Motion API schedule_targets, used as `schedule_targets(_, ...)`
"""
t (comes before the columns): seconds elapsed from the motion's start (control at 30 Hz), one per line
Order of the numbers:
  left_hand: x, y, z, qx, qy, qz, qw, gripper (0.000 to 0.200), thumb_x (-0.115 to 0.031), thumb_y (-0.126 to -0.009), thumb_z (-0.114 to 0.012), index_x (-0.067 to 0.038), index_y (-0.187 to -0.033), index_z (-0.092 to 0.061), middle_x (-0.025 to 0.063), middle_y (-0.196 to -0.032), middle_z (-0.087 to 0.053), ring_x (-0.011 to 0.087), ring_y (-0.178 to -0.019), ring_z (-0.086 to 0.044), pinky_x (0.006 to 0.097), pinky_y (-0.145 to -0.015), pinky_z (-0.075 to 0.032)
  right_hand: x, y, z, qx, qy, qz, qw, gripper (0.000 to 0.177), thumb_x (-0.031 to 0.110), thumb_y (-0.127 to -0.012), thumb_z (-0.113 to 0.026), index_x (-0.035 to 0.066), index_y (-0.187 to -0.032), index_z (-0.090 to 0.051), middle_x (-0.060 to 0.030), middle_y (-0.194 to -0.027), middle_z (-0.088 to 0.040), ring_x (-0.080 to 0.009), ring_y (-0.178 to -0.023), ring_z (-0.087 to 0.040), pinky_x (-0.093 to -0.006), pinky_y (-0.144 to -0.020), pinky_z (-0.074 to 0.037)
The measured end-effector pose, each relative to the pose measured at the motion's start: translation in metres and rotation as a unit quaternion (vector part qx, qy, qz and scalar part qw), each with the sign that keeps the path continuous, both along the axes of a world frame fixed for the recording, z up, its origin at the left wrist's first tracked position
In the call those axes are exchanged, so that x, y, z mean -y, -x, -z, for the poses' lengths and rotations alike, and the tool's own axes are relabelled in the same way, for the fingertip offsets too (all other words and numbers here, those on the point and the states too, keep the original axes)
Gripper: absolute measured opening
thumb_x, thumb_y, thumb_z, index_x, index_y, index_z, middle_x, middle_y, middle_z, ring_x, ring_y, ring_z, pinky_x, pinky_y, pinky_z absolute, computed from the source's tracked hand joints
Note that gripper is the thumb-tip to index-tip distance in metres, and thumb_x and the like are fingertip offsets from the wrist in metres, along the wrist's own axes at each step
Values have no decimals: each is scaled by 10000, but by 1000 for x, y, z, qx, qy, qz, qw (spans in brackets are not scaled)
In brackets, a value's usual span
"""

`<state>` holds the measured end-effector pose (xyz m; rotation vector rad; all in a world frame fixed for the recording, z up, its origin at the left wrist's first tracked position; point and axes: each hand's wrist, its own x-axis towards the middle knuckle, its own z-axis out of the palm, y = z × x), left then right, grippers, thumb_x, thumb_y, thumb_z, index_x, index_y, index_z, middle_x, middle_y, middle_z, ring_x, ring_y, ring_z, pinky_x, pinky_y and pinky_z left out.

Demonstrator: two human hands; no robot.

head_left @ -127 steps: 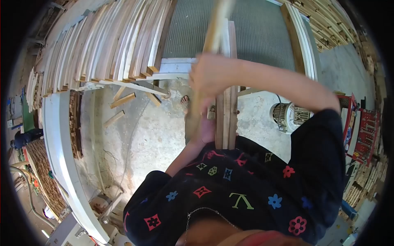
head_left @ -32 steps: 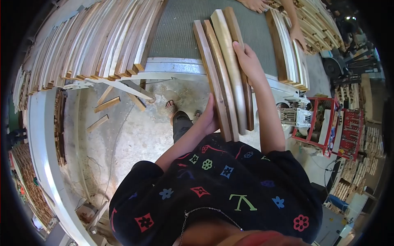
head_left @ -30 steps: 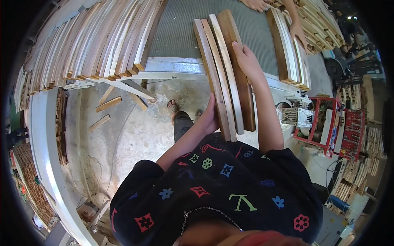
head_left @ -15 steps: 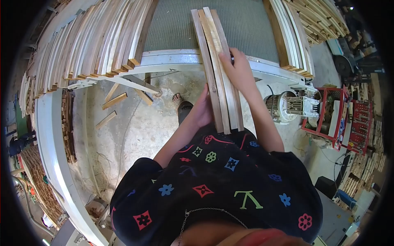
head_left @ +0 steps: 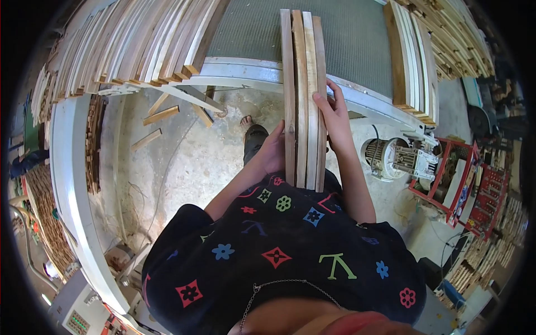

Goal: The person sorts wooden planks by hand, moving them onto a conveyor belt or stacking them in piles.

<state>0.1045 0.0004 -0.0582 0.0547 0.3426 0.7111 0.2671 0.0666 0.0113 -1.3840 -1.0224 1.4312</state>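
Observation:
Several long wooden boards (head_left: 302,106) stand on edge side by side, held as one bundle in front of my body. Their near ends are close to my shirt, and the far part extends over the belt surface. My left hand (head_left: 273,151) presses on the left face of the bundle near its lower end, its fingers partly hidden under the wood. On the right side, my right hand (head_left: 336,118) grips the outer board, thumb on the top edges and fingers along the side. The boards sit closely together, with a thin dark gap toward the left.
A ribbed belt (head_left: 248,33) with a pale metal edge (head_left: 240,68) lies ahead. Rows of boards (head_left: 151,44) line its left, and more boards (head_left: 412,61) its right. A motor (head_left: 385,158) and red rack (head_left: 446,184) stand at right. Offcuts (head_left: 161,115) lie on the floor.
The bundle has turned more upright in view, and its boards are more evenly together. My right hand has slid down along the right side, toward my body.

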Motion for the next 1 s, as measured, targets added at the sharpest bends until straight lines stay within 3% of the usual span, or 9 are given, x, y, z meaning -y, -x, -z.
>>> schedule_targets(0.4,-1,-18,28,24,42,-39,998,907,-763,-904,-328,-86,-1507,-331,217,-1365,-508,434,-1228,-531,619,-990,-451,-40,-24,-30,203,-1,-186,961,546,329,-959,-626,57,-1401,-457,-96,-912,-681,-136,-807,-634,-288,-752,-511)
schedule_targets(0.5,-16,-10,-35,145,-18,-14,989,921,-785,-900,-274,-105,-1519,-319,242,-1414,-485,409,-1294,-495,532,-1083,-399,-43,-32,-12,-15,-2,-144,989,510,320,-993,-561,71,-1424,-451,-68,-935,-672,-123,-829,-632,-268,-775,-507)
schedule_targets(0.53,-19,-11,-61,199,-25,-40,979,922,-768,-917,-247,-79,-1527,-291,261,-1416,-477,442,-1311,-469,540,-1104,-376,-39,-34,-14,-3,-42,-145,989,509,310,-999,-545,72,-1437,-442,-59,-940,-664,-117,-837,-628,-265,-786,-505)
schedule_targets(0.6,-28,-7,-95,47,-37,-92,994,847,-710,-958,-261,-68,-1507,-330,235,-1397,-506,390,-1287,-510,511,-1090,-406,-26,-30,-24,7,-105,-149,983,541,323,-1005,-521,69,-1470,-411,-42,-955,-636,-97,-849,-600,-249,-803,-487)
schedule_targets(0.67,-43,3,-102,244,-10,-91,965,780,-662,-986,-274,-72,-1488,-364,197,-1387,-525,333,-1267,-536,480,-1073,-431,-11,-24,-35,-10,-126,-131,983,606,392,-999,-510,61,-1492,-387,-25,-959,-609,-78,-842,-558,-230,-806,-454)
schedule_targets(0.73,-57,9,-113,312,-35,-88,946,716,-619,-1009,-285,-81,-1469,-395,159,-1376,-543,281,-1248,-558,452,-1056,-453,-7,-17,-46,-26,-143,-102,984,682,492,-987,-487,48,-1494,-382,-3,-933,-581,-63,-811,-512,-214,-783,-415)
schedule_targets(0.9,-69,11,-140,254,-153,-109,949,651,-580,-1028,-297,-96,-1441,-433,110,-1340,-572,237,-1215,-576,427,-1036,-466,-8,-7,-60,-23,-174,-80,981,784,614,-985,-410,13,-1487,-378,51,-854,-500,-36,-764,-436,-192,-754,-366)
schedule_targets(0.97,-75,6,-139,29,-125,-149,980,649,-577,-1027,-310,-93,-1441,-431,109,-1328,-577,236,-1208,-577,422,-1033,-464,-11,-4,-64,-29,-172,-83,981,783,615,-990,-398,8,-1484,-381,72,-830,-467,-29,-759,-418,-196,-781,-368)
schedule_targets(1.0,-76,6,-142,1,-123,-156,980,649,-576,-1027,-312,-91,-1442,-430,108,-1328,-576,236,-1209,-577,421,-1033,-465,-14,-4,-69,-29,-178,-85,980,779,614,-992,-397,9,-1483,-383,82,-820,-451,-25,-754,-408,-200,-801,-371)
